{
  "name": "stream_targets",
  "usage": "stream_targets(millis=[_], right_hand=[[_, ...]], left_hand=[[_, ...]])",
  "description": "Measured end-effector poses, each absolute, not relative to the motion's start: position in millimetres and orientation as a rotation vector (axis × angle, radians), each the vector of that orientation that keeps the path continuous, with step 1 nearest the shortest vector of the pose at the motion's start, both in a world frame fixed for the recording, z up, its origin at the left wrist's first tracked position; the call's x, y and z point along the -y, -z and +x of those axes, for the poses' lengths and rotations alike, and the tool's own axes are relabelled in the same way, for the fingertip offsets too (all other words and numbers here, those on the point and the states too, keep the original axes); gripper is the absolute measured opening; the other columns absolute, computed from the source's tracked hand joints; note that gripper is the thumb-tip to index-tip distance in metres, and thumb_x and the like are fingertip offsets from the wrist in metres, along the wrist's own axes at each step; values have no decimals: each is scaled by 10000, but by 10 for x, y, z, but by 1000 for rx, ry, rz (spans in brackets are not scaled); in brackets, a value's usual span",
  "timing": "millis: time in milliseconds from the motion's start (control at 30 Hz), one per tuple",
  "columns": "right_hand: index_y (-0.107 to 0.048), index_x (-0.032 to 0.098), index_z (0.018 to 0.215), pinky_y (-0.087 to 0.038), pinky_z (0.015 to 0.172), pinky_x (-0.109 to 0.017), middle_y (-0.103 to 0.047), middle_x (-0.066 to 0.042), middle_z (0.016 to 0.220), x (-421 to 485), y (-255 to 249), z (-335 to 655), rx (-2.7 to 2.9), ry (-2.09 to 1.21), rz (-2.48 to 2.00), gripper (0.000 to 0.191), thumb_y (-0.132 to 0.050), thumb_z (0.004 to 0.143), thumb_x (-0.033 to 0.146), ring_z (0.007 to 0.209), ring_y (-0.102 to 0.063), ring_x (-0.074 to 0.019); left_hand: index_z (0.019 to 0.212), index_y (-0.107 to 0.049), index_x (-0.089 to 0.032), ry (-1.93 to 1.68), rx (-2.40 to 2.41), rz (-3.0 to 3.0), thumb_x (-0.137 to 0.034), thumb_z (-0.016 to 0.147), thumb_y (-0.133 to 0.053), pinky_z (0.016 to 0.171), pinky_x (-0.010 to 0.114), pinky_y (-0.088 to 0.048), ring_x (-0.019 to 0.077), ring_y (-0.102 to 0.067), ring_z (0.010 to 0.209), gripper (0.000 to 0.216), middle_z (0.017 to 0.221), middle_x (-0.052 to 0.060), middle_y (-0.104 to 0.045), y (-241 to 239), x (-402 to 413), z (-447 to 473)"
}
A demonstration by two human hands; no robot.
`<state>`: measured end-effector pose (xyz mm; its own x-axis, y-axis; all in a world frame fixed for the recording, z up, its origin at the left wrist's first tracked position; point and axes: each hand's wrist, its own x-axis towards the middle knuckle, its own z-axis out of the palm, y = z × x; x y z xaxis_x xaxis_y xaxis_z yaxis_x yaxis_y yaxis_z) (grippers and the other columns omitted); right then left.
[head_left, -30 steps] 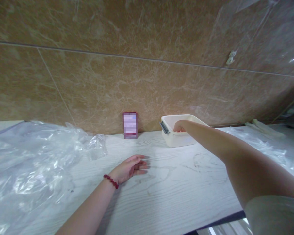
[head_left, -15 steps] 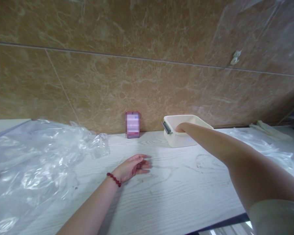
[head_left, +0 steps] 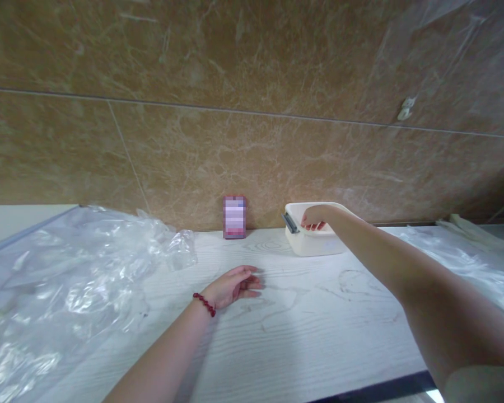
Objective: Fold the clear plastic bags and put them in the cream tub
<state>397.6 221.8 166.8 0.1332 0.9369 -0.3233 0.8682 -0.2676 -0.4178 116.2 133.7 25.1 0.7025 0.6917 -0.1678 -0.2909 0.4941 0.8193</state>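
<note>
My left hand [head_left: 235,286] rests on its side on the white wood-grain tabletop [head_left: 252,341], with its fingers apart and nothing in it. A dark red bead bracelet [head_left: 205,304] circles that wrist. Over to the right, a cream plastic bin [head_left: 313,245] with a grey clip handle [head_left: 291,223] stands against the wall. My right hand [head_left: 315,217] is at the mouth of this bin, its fingers curled downward. Whatever is between those fingers, if anything, I cannot make out. The bin's floor is hidden from me.
A phone [head_left: 234,217] with a blurred screen leans upright on the brown marbled wall [head_left: 193,157]. Crumpled clear plastic [head_left: 96,268] spreads over the left side. More clear plastic [head_left: 457,260] lies at the right, near a pale cloth-like strip [head_left: 479,230].
My right hand has risen from deeper inside the bin, so its curled fingers now show. My left hand keeps its pose. The view has shifted slightly.
</note>
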Motion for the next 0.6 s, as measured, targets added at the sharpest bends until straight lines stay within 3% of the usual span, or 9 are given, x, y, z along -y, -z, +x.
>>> stream_targets(millis=[133, 333, 433, 600], right_hand=[[-577, 134, 615, -415, 550, -246, -552, -36, 546, -2192, -1874, 3933, 1846, -609, -2253, 154, -582, 673, 277, 570, -536, -123], [-588, 156, 586, -353, 538, -216, -568, -26, 549, -1819, -1992, 3709, 2004, -257, -2030, 144, -533, 669, 259, 620, -542, -150], [-593, 175, 609, -344, 533, -213, -591, -16, 600, -1568, -1794, 3474, 2069, -133, -1860, 158, -500, 678, 282, 600, -537, -136], [-568, 208, 639, -375, 542, -204, -608, -7, 640, -1278, -1127, 3014, 1948, -404, -1701, 120, -501, 672, 302, 605, -543, -125]], left_hand=[[935, -491, -131, -640, -546, 859, -255, 742, -535, 775, 374, -415, 189, -585, 819, 234, 848, 93, -604, -246, -1334, 1165], [954, -473, -138, -653, -553, 868, -262, 719, -559, 786, 371, -406, 183, -588, 810, 279, 845, 91, -608, -227, -1330, 1166], [949, -473, -137, -646, -530, 874, -262, 710, -569, 792, 370, -398, 180, -589, 801, 286, 842, 93, -607, -222, -1321, 1160], [930, -479, -132, -675, -554, 893, -228, 713, -567, 785, 355, -397, 165, -592, 767, 254, 817, 85, -604, -228, -1284, 1162]])
